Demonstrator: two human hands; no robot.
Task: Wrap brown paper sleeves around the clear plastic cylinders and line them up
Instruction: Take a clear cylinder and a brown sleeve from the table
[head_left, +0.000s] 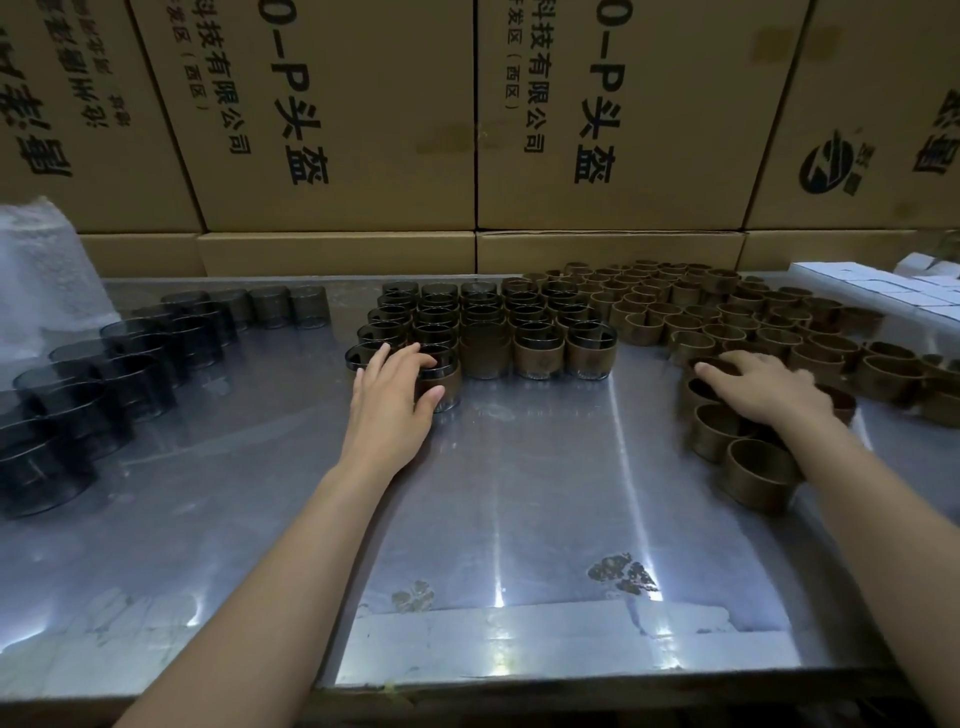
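two hands: left hand (392, 387) curls round a sleeved clear plastic cylinder (440, 382) at the block's front row; right hand (763, 384) lies flat-fingered on loose brown paper sleeves (727, 431).
handling: cylinder likely light, stiff, slick; hold by its side wall. sleeves likely crush easily.
stock: bare smoky clear plastic cylinders (104, 364) on shiny metal tabletop (519, 493), left.
containers: printed cardboard boxes (332, 114) closed, contents unseen.

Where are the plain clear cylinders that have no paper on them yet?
They stand in rows on the left side of the metal table, the bare cylinders left of the wrapped ones.
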